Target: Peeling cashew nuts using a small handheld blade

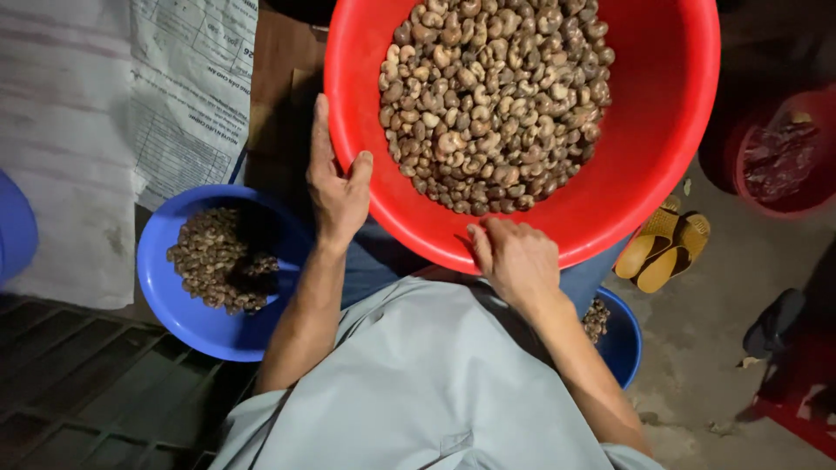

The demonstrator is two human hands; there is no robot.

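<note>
A large red plastic basin (644, 165) rests on my lap, holding a heap of brown cashew nuts (495, 100). My left hand (335, 187) grips the basin's left rim, thumb hooked over the edge. At the near rim, my right hand (515, 257) rests with its fingers curled inside on the red wall, just below the nuts. Whether it holds any nuts is hidden.
A blue bowl (196, 318) with darker nuts (222, 257) sits on the floor at my left. Another blue bowl (623, 344) with nuts peeks out under my right arm. Yellow sandals (662, 248) and a red bucket (779, 161) lie to the right. White printed sacks (104, 113) cover the left.
</note>
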